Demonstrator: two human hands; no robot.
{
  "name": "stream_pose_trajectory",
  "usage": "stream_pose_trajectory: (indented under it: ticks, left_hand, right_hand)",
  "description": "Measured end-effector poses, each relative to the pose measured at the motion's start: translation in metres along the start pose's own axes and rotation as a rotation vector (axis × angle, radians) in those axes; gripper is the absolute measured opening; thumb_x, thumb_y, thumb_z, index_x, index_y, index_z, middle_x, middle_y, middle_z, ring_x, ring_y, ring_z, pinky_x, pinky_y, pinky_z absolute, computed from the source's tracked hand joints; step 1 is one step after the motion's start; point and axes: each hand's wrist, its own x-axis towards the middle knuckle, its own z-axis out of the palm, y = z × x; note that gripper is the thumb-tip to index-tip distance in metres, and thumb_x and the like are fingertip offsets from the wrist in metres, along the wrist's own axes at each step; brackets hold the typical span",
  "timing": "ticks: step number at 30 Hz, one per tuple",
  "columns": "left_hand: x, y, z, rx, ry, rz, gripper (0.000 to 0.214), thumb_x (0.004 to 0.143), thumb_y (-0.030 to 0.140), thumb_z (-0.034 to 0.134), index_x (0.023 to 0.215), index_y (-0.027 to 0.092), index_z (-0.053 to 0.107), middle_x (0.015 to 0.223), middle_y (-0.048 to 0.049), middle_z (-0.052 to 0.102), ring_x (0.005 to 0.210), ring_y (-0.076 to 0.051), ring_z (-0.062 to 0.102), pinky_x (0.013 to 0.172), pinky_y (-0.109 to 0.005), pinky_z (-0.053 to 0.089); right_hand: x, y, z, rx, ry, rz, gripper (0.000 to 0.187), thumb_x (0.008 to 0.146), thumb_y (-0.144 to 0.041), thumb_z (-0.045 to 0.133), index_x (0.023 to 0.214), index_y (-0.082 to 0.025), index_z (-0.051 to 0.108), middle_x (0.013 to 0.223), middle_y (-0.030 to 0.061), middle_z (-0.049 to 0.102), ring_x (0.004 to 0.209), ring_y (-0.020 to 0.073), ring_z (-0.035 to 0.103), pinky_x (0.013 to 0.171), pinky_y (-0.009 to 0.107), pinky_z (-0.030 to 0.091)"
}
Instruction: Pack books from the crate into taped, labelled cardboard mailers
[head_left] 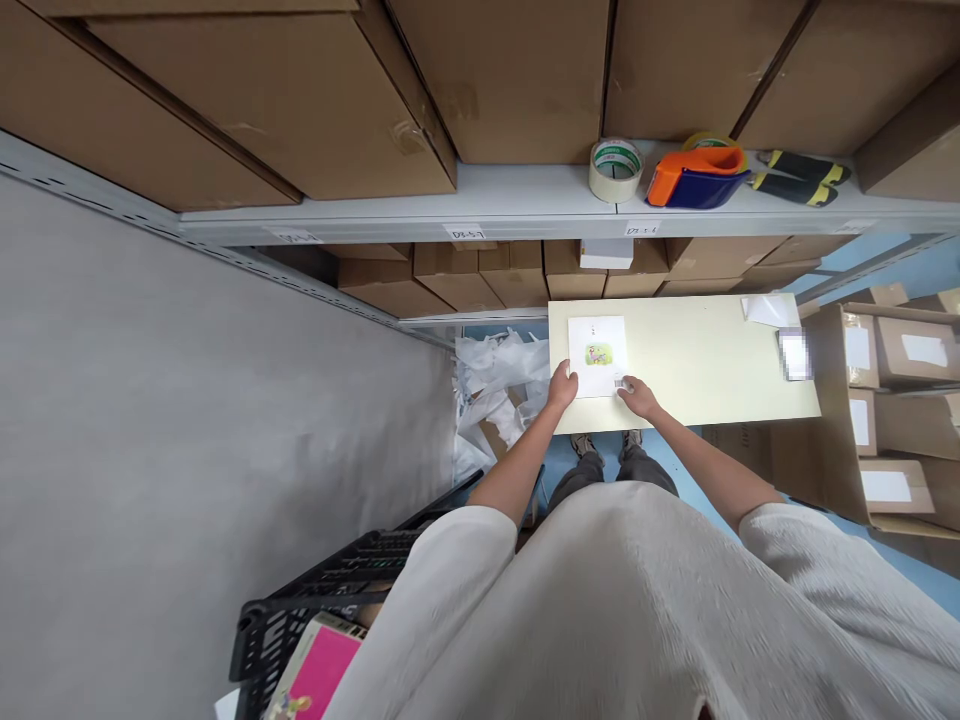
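A pale yellow board [697,355] is laid as a work surface, with its near edge at the person's waist and its far edge against the steel shelving [480,222]. On it, toward the left end, a white sheet printed with a small green and yellow picture [598,355] is placed squarely, its lower edge close to the near edge of the board.

The left hand [562,387] is laid on the sheet's near left corner, partly curled, and the right hand [637,397] is set at its near right corner, beside a small barcode label [619,384]. Contact with the paper is seen for both, but whether either hand is pinching it cannot be told.

The board's far right corner is occupied by a loose white paper slip [766,310] and a blurred label [795,355], and open surface is left between these and the sheet. Beyond the far edge, a roll of packing tape [615,170], an orange and blue tape dispenser [696,178] and black and yellow handled shears [799,175] are kept on a shelf under cardboard cartons [510,80].

A grey wall [187,400] bounds the left side, with crumpled white packing paper [499,385] heaped beside the board. An open carton [847,420] stands to the right, and a black plastic crate [322,580] sits near on the left.
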Motion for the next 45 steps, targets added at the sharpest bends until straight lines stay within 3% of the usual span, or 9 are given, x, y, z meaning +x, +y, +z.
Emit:
stream_pose_trajectory:
  ticks: [8,14,19,23,27,31,36,41,45]
  left_hand:
    - [-0.023,0.006,0.005,0.163,-0.218,-0.079,0.076,0.094,0.031,0.069,0.167,0.020,0.048,0.174,-0.0101,0.046,0.161,-0.031,0.045,0.133,-0.039,0.035]
    - [-0.023,0.013,0.002,0.116,-0.267,-0.084,0.080,0.092,0.040,0.076,0.165,0.021,0.051,0.174,-0.0102,0.045,0.162,-0.031,0.043,0.133,-0.038,0.033]
    - [-0.019,0.033,0.003,-0.172,-0.344,-0.019,0.071,0.100,0.056,0.067,0.163,0.027,0.055,0.171,-0.0097,0.050,0.160,-0.030,0.047,0.131,-0.042,0.035]
    - [-0.015,0.053,0.000,-0.451,-0.391,-0.074,0.068,0.105,0.066,0.056,0.164,0.033,0.051,0.164,-0.0113,0.060,0.144,-0.031,0.064,0.119,-0.046,0.049]
    - [-0.013,0.052,-0.001,-0.572,-0.268,-0.116,0.057,0.106,0.054,0.061,0.154,0.022,0.059,0.143,-0.0167,0.075,0.123,-0.027,0.077,0.106,-0.042,0.059]
    - [-0.009,0.035,0.000,-0.462,-0.129,-0.184,0.054,0.097,0.030,0.072,0.148,0.019,0.060,0.128,-0.0166,0.081,0.112,-0.025,0.080,0.101,-0.042,0.062]
    - [-0.001,0.022,0.006,-0.260,-0.078,-0.122,0.047,0.094,0.016,0.064,0.141,0.018,0.066,0.135,-0.0160,0.078,0.125,-0.026,0.075,0.109,-0.044,0.059]
    - [-0.006,0.019,0.017,-0.098,-0.170,0.046,0.047,0.100,0.015,0.052,0.144,0.020,0.066,0.143,-0.0122,0.075,0.138,-0.023,0.068,0.122,-0.043,0.050]
    - [-0.019,0.019,0.028,0.135,-0.311,0.191,0.054,0.099,0.016,0.054,0.151,0.020,0.064,0.161,-0.0111,0.062,0.153,-0.026,0.056,0.131,-0.041,0.040]
  right_hand:
    - [0.004,-0.004,-0.001,0.362,0.082,0.129,0.065,0.081,-0.036,0.075,0.144,-0.020,0.064,0.152,0.0157,0.067,0.139,0.0293,0.065,0.118,0.044,0.051]
    - [0.005,-0.023,-0.003,0.612,0.152,0.235,0.043,0.069,-0.038,0.078,0.108,-0.021,0.067,0.109,0.0112,0.078,0.103,0.0278,0.075,0.090,0.041,0.062]
    - [-0.006,-0.055,-0.007,0.635,0.199,0.034,0.042,0.065,-0.032,0.074,0.104,-0.023,0.063,0.105,0.0060,0.076,0.090,0.0227,0.072,0.079,0.036,0.062]
    - [-0.023,-0.080,-0.017,0.497,0.214,-0.206,0.042,0.077,-0.037,0.070,0.116,-0.022,0.067,0.120,0.0083,0.077,0.089,0.0216,0.071,0.089,0.040,0.063]
    - [-0.032,-0.089,-0.013,0.289,0.099,-0.330,0.035,0.088,-0.036,0.066,0.119,-0.025,0.075,0.129,0.0072,0.078,0.111,0.0250,0.073,0.104,0.041,0.059]
    - [-0.025,-0.078,0.001,0.267,-0.041,-0.284,0.033,0.092,-0.032,0.062,0.120,-0.024,0.078,0.125,0.0058,0.080,0.115,0.0236,0.074,0.111,0.042,0.056]
    - [-0.003,-0.047,-0.008,0.224,0.031,-0.146,0.036,0.091,-0.028,0.060,0.121,-0.022,0.078,0.132,0.0087,0.079,0.116,0.0244,0.074,0.111,0.042,0.056]
    - [0.020,-0.014,-0.042,0.079,0.107,-0.048,0.040,0.091,-0.027,0.060,0.126,-0.020,0.078,0.138,0.0112,0.076,0.124,0.0293,0.071,0.115,0.045,0.054]
    - [0.035,0.002,-0.055,-0.044,0.141,-0.015,0.045,0.088,-0.027,0.065,0.131,-0.023,0.076,0.153,0.0107,0.065,0.141,0.0334,0.061,0.122,0.049,0.048]
